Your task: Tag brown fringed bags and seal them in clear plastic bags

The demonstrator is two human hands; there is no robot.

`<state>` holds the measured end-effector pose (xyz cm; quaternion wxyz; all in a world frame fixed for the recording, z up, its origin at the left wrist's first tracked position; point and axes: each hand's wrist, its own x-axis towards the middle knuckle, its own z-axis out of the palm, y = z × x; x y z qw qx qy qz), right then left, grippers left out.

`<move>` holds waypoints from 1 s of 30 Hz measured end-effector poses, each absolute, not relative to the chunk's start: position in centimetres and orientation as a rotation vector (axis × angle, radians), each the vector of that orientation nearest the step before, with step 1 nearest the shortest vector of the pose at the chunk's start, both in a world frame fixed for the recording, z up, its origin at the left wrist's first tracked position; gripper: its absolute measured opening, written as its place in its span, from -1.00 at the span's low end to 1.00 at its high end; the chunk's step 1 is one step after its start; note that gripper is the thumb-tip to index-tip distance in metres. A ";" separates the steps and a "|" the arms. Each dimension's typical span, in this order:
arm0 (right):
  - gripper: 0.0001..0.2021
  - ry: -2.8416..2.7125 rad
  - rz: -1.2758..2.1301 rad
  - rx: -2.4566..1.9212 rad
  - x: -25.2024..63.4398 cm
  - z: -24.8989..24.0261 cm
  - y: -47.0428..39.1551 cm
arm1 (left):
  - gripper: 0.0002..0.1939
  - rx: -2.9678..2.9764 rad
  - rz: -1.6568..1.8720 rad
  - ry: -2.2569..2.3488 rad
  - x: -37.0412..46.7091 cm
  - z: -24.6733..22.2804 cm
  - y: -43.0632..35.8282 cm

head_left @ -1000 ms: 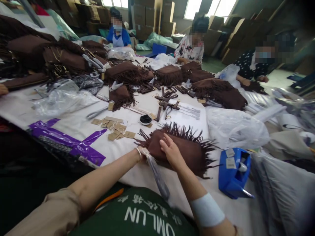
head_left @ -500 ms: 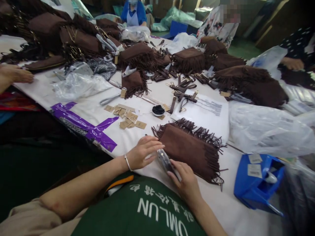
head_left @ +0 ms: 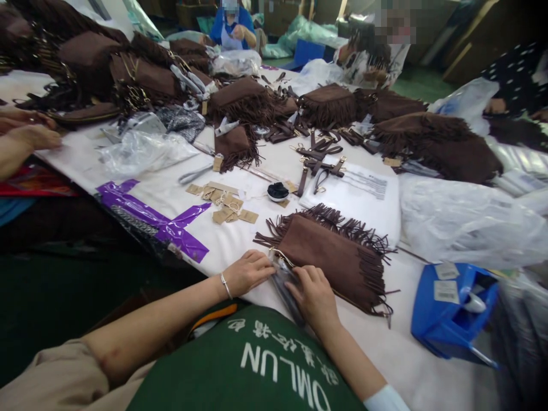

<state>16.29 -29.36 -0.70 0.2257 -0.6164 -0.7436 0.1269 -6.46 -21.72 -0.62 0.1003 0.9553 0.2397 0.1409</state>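
The green apron (head_left: 222,377) bears large white letters, upside down in this view, reading "OMLUN", and a smaller line of Chinese characters ending in "箱包", the rest unclear. Print on the white plastic packet (head_left: 357,214) and the stickers (head_left: 446,291) on the blue tape dispenser (head_left: 432,328) is too small to read.

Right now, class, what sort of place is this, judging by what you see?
Probably a bag factory's finishing or packing room: many dark brown fringed bags, loose tan card tags and dark brown straps with gold-coloured clasps lie on one large white-covered table.
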 end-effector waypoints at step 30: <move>-0.73 -1.314 0.987 -1.603 17.0 0.9 -25.4 | -0.76 2.919 0.458 0.456 -4.8 -0.8 -20.8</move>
